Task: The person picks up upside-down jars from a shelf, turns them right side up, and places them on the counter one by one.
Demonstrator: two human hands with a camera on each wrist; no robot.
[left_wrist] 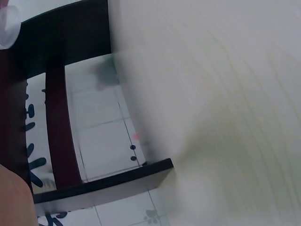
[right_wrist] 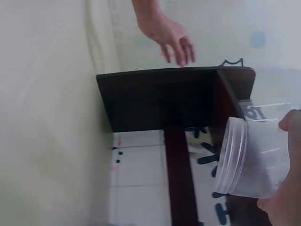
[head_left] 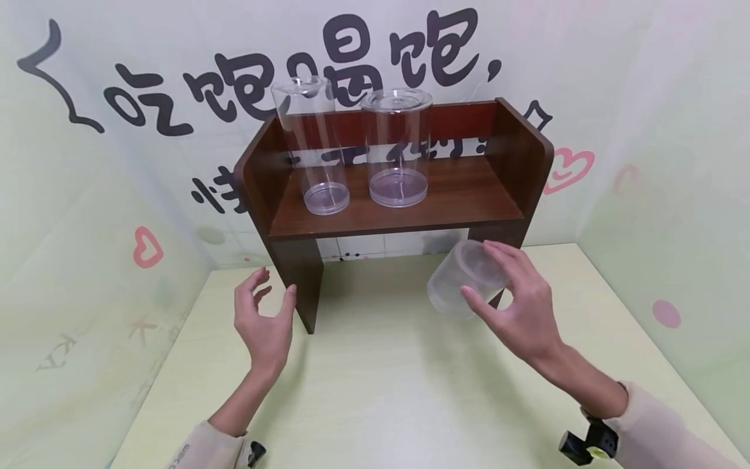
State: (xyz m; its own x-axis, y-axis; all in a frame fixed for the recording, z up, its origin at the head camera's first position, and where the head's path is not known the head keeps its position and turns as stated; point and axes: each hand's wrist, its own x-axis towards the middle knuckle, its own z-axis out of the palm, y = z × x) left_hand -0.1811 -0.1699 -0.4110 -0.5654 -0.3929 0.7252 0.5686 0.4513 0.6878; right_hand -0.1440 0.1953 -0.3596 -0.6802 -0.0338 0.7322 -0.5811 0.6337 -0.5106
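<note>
My right hand [head_left: 528,316] grips a clear plastic jar [head_left: 450,286], thumb on one side and fingers on the other. The jar is tilted and held off the table, in front of the right part of a brown wooden shelf [head_left: 404,225]. In the right wrist view the jar [right_wrist: 257,157] shows its ridged end pointing away from the palm. My left hand [head_left: 266,332] holds nothing; its fingers are loosely bent, beside the shelf's left leg. On the shelf board stand a tall narrow clear jar [head_left: 326,198] and a wider clear jar [head_left: 398,189], both upright.
The shelf's side panels [head_left: 527,153] rise above its board at either end. It stands on a pale wooden table [head_left: 375,391]. Behind hangs a white cloth backdrop [head_left: 146,58] with dark lettering and pink hearts. Bare board lies right of the wider jar.
</note>
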